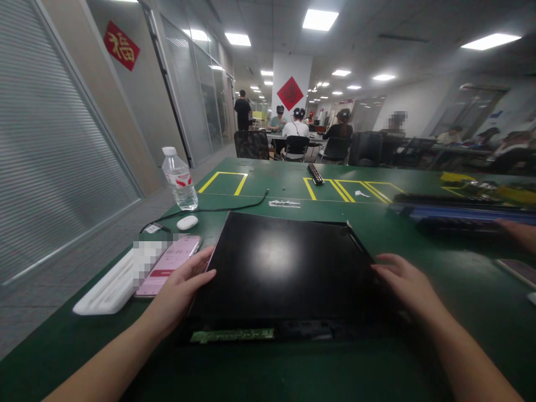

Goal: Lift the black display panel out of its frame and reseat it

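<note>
A glossy black screen panel point(288, 262) lies in front of me, reflecting a ceiling light. My left hand point(188, 279) grips its left edge, thumb on top and the other fingers along the side. On the opposite edge is my right hand point(402, 276), its fingertips partly hidden by the panel. Under the panel, a black frame point(341, 224) shows at the far right corner. A narrow green circuit board point(232, 335) runs along the near side, beside dark parts too dim to make out.
Left of the panel are a phone point(178, 262), a long white device point(106, 285), a white oval case point(187, 223), a black cable point(226, 209) and a water bottle point(180, 181). Yellow tape marks the far green table point(268, 173). At right, another person's hand point(519, 234) is near blurred dark parts.
</note>
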The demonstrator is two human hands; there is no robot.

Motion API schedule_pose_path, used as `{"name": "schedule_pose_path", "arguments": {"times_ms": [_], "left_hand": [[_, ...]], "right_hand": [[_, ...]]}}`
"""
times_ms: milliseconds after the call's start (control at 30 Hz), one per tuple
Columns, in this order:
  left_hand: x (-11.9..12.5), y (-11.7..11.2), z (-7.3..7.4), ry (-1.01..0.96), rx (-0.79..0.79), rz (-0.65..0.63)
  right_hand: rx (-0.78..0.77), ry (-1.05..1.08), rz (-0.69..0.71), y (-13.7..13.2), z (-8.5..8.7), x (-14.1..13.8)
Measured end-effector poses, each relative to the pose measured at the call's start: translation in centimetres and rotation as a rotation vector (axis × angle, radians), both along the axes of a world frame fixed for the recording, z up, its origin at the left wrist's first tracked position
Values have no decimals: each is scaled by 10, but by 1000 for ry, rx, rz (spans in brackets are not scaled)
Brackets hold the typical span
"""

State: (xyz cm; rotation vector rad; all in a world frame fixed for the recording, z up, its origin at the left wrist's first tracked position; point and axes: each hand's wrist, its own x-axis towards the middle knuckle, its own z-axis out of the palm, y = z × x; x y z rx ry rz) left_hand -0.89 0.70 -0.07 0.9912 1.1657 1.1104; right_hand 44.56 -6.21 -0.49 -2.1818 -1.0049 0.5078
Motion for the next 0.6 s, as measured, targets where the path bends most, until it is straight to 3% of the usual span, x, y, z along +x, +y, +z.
{"name": "schedule_pose_path", "arguments": {"times_ms": [133,367,600], "left_hand": [[-6,5,-6,137,62,42],[-8,6,-11,269,111,-11],[-19,16,-34,486,210,-64]], "right_hand": [[9,15,21,0,-2,3],[53,17,40,0,-8,10],[53,1,34,3,-15,19]]}}
